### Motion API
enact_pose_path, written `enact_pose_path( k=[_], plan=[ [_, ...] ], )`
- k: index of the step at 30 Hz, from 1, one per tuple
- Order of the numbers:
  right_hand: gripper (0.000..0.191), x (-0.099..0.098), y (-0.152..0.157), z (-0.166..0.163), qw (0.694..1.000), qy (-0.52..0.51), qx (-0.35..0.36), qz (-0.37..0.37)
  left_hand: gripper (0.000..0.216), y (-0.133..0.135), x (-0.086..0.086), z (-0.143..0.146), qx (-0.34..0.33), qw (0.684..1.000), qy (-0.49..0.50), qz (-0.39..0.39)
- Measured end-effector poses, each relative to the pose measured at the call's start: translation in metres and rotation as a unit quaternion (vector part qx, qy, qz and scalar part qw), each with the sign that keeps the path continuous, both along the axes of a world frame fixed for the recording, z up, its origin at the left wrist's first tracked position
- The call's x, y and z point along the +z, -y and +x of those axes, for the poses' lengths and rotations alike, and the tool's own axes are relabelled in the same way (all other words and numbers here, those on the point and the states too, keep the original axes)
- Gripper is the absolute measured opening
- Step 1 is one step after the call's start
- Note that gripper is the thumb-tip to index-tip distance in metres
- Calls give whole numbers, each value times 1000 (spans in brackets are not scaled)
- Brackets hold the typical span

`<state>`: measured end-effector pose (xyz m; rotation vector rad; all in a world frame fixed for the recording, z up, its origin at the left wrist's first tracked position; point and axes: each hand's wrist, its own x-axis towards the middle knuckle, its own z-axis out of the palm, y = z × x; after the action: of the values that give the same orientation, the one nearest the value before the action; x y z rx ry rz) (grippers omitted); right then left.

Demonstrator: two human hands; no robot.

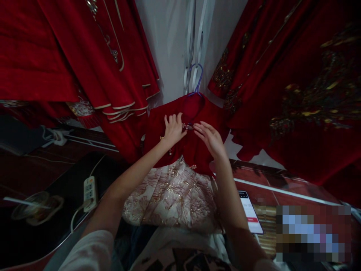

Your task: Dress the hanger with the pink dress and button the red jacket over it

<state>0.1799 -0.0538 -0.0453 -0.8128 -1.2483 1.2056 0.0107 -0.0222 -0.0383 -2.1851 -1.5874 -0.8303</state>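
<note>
A short red jacket (160,118) hangs in front of me on a purple hanger (200,77). A beaded ornament (189,127) lies across its upper front. My left hand (174,130) rests on the jacket at the ornament's left end, fingers spread and thumb beside the beads. From the other side, my right hand (210,137) reaches to the ornament's right end with its fingers stretched out. Whether the fingertips grip the beads is too dark to tell. Small gold trims (193,166) show lower on the jacket. Below it spreads a pale pink and gold brocade skirt (172,195).
Red garments (113,56) hang at the left, and embroidered red ones (304,109) at the right. A power strip (90,194) and a clear container (35,207) sit on a black surface at lower left. A lit phone (251,214) lies beside my right forearm.
</note>
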Motion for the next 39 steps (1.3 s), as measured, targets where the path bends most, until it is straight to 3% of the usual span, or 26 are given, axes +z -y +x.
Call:
enact_pose_path(
  k=[2,4,8,11,14,16,20,22,24,26,28,31,34,37,39],
  plan=[
    [75,6,-17,-21,998,53,36,3,71,1,-10,0,24,999,33,1],
    [94,4,-29,-37,991,134,16,4,69,1,-17,-4,21,997,75,-1],
    [113,-11,-35,-31,936,306,-167,48,67,3,-20,-28,-17,990,134,39],
    [98,-12,-32,1,871,394,-258,137,63,4,-6,-58,-16,987,150,49],
    [77,4,-36,38,804,462,-318,198,48,-1,23,-89,33,992,119,-33],
    [68,18,-45,58,769,500,-341,204,39,-9,46,-105,83,992,86,-47],
    [58,39,-68,85,714,559,-384,173,33,-36,85,-121,109,990,86,-9],
    [57,44,-78,96,696,588,-374,175,29,-51,93,-123,101,989,102,-20],
    [57,47,-84,107,684,618,-341,184,20,-63,92,-124,79,982,130,-116],
    [57,49,-89,116,680,639,-306,189,12,-67,83,-125,30,939,197,-279],
    [54,50,-93,124,690,643,-277,184,13,-64,69,-128,-22,859,285,-425],
    [52,50,-100,133,727,632,-220,155,15,-56,50,-139,-37,770,370,-518],
    [58,52,-106,138,778,593,-189,88,18,-51,43,-153,-20,742,371,-557],
    [63,56,-105,139,828,527,-187,50,32,-50,53,-158,-36,733,336,-591],
    [62,59,-102,137,856,479,-183,65,45,-50,62,-151,-74,742,348,-569]
  ],
)
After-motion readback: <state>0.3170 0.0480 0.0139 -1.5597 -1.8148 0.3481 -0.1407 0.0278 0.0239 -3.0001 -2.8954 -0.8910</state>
